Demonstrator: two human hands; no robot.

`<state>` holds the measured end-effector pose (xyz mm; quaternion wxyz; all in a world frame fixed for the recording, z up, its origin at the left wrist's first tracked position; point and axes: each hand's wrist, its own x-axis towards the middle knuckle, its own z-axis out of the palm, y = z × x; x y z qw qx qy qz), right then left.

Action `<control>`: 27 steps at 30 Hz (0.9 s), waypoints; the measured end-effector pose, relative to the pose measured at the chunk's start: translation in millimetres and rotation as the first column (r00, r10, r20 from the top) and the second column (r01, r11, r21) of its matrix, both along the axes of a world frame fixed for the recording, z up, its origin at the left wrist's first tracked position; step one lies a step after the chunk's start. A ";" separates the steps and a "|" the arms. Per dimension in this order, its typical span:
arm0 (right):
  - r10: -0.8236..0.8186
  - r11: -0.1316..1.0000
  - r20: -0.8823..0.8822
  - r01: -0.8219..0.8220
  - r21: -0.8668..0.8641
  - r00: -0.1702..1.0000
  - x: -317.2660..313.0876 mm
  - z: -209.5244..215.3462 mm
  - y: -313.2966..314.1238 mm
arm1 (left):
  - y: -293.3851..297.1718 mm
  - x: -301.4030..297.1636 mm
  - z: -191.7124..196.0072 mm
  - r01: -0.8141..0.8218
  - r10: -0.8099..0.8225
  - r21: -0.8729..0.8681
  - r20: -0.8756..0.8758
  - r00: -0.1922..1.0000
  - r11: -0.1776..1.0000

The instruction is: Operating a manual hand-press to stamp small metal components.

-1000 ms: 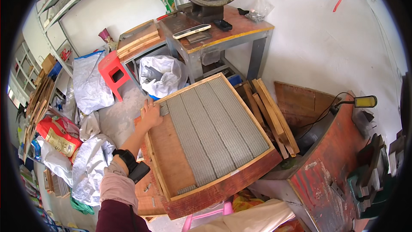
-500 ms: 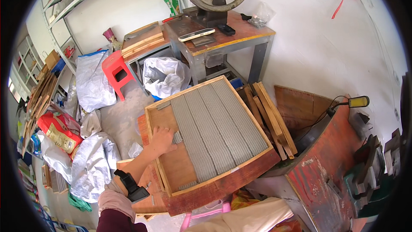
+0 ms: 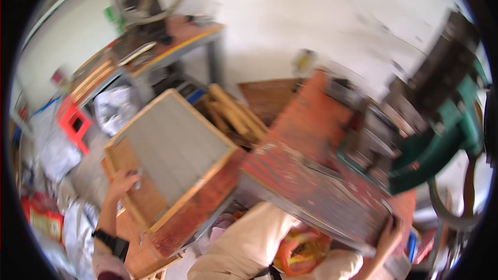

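Observation:
My left hand (image 3: 122, 183) is over the bare brown strip along the left side of a shallow wooden tray (image 3: 206, 178). Its fingers are closed on a short grey strip (image 3: 137, 178), blurred by motion. Tightly packed grey rows (image 3: 174, 142) fill most of the tray, which sits tilted on a red-brown board. At lower right, my right hand (image 3: 390, 234) is at the edge of a worn red workbench (image 3: 295, 184). Motion smears its fingers, so whether it grips anything cannot be made out.
A green and dark metal machine (image 3: 433, 163) stands on the workbench at right. Wooden strips (image 3: 236, 114) lean behind the tray. At far left are a red stool (image 3: 72, 124), a white sack (image 3: 115, 109) and a table with a handwheel press (image 3: 150, 0).
The view has swung right, bringing the green machine and my right hand into sight. My left hand stays over the tray's bare strip, with the grey strip still at its fingers.

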<state>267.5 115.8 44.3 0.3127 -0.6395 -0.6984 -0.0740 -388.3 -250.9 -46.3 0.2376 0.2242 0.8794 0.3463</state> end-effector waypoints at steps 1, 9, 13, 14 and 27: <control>-0.003 1.000 -0.009 0.003 -0.004 1.000 0.9 -2.0 -1.2 | 7.2 15.8 6.5 -0.088 0.081 0.120 0.059 0.995 0.989; 0.041 0.992 -0.140 -0.024 0.127 0.989 -4.2 -2.6 -3.3 | 142.3 151.4 120.4 0.595 -0.685 0.447 0.057 0.726 0.668; 0.096 0.993 -0.234 -0.077 0.086 0.967 -13.8 11.1 -10.6 | 233.4 235.5 156.3 0.966 -0.901 0.130 -0.351 0.257 0.225; 0.066 0.998 -0.325 -0.066 0.013 0.943 -17.8 15.6 -15.6 | 251.9 256.3 161.0 0.985 -0.897 0.115 -0.408 0.167 0.131; 0.686 0.637 -0.336 -0.756 -0.151 0.645 -101.6 31.8 -33.5 | 322.0 346.4 140.6 0.979 -0.741 -0.192 -0.649 -0.175 -0.062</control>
